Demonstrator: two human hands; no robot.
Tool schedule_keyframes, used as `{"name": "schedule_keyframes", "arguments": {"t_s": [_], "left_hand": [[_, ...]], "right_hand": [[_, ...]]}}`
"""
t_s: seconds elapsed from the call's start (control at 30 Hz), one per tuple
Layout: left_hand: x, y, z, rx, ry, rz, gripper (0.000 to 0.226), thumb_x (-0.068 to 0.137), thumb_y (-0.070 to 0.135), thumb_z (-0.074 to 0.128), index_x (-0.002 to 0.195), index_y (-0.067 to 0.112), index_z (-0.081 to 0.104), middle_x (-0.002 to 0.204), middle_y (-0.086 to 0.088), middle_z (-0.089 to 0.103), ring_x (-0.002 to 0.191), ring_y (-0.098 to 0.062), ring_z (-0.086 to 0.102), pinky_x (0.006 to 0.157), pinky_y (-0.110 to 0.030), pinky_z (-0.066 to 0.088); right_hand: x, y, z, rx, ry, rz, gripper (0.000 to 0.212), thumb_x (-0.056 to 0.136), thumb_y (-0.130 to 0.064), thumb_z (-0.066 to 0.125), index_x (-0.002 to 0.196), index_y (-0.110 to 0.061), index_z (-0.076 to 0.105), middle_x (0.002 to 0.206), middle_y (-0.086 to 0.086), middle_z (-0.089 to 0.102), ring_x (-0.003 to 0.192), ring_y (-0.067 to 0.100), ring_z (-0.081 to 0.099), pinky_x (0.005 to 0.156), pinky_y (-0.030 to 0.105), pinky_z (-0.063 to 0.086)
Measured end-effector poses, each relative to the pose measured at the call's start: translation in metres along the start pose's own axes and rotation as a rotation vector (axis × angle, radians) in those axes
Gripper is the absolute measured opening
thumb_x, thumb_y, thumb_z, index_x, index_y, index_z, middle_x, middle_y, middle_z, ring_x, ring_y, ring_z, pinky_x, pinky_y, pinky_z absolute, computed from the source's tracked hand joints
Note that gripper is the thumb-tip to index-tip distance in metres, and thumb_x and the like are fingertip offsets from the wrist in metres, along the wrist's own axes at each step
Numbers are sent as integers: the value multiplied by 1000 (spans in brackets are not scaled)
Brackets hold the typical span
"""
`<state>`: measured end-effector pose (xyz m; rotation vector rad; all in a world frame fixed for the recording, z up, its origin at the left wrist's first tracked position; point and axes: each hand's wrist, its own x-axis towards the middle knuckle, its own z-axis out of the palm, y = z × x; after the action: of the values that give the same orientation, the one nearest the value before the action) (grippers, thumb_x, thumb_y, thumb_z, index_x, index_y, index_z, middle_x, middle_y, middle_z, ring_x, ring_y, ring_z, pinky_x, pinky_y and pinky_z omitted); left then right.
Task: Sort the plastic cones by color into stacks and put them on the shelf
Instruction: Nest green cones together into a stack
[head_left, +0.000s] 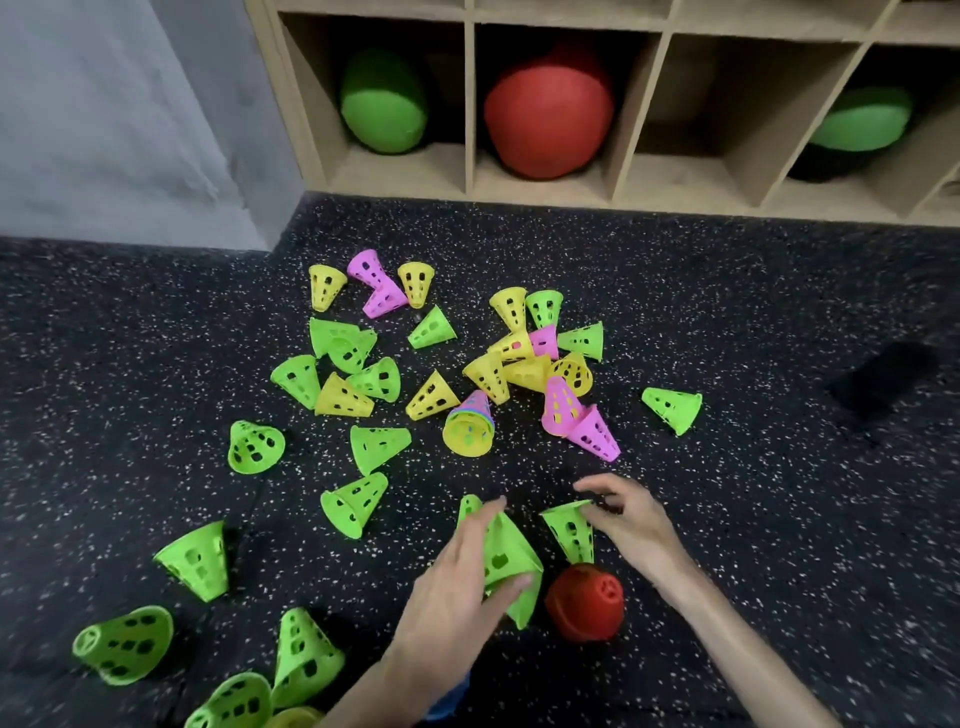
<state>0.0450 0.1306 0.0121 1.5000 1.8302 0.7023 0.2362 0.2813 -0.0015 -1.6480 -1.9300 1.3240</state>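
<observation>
Dozens of perforated plastic cones lie scattered on the speckled black floor (727, 312), green, yellow and pink mixed together. Near the middle a yellow cone (467, 434) lies on its side with other colours nested on it, and two pink cones (579, 421) lie just beside it to the right. More green ones sit toward the lower left, among them a green cone (196, 561) standing on its wide end.

The left hand (462, 582) grips a large green cone (511, 561), fingers along one side and thumb curled round the other, holding it tilted with its wide rim down and to the right. The right hand (631, 519) pinches the rim of a smaller green cone (571, 530), whose narrow end points down at a red ball (586, 603) resting on the floor just below it. The two held cones are close together but apart.

Beyond the floor stands a wooden shelf (470, 104) of open cubbies, holding a green cushion (383, 104), a red cushion (548, 111) and another green one (857, 122).
</observation>
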Motion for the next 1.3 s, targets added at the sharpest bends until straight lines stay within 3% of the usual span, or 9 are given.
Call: {"name": "schedule_keyframes", "arguments": {"t_s": [0.1,0.23,0.37,0.53,0.67,0.8,0.93,1.17,1.3], "left_hand": [[-3,-2,3,-13,26,-14,80,88,76,41,155,42,12,161,30,20,142,6,31,116,-30,33],[-2,-5,4,41,29,-61,75,96,61,51,156,38,11,165,25,19,143,-6,40,113,-32,36],[-1,-2,7,118,3,-61,75,96,60,52,153,38,9,163,25,21,128,-8,58,102,-30,48],[2,-15,14,40,76,-87,75,85,67,57,148,43,24,145,12,55,103,-7,71,88,-29,59],[15,-19,6,-151,75,-160,76,81,65,60,146,52,23,148,11,52,131,-10,55,110,-40,47],[37,-12,-7,-207,81,-131,77,94,49,64,154,47,16,156,21,35,137,4,32,117,-31,34],[55,-2,-6,-203,89,-112,75,94,47,66,153,45,19,152,22,44,134,0,48,114,-36,42],[67,6,2,-225,129,-102,82,94,44,67,161,29,23,154,10,45,139,-2,42,115,-25,36],[66,1,0,-193,135,-103,83,96,43,64,162,24,18,145,20,37,127,17,30,94,9,20]], "right_hand": [[1,3,1,-107,-105,-17,32,95,-14,68,119,-35,69,131,-8,60,105,4,56,89,18,41],[7,9,6,-218,-167,19,42,95,-8,66,127,-35,67,142,-7,58,132,12,51,111,27,33],[15,15,8,-272,-65,13,27,94,-10,68,106,-34,72,121,-13,67,120,11,59,102,28,40],[18,14,10,-204,2,6,21,93,-20,71,86,-39,65,91,-24,67,100,2,64,98,34,48],[22,0,4,40,22,-20,12,94,-24,71,97,-35,70,97,-15,75,95,-4,67,93,25,50],[24,-22,0,204,46,-103,15,94,-22,71,107,-27,73,100,-15,76,97,-2,69,94,23,50],[19,-42,0,287,26,-195,20,93,-11,71,96,-30,75,96,-17,77,91,1,70,85,14,50],[13,-53,4,345,-7,-234,30,91,-4,72,88,-34,75,90,-17,77,86,0,70,83,15,52],[11,-54,8,375,-66,-249,31,92,1,68,90,-29,76,91,-13,78,89,3,71,85,19,54]]}}
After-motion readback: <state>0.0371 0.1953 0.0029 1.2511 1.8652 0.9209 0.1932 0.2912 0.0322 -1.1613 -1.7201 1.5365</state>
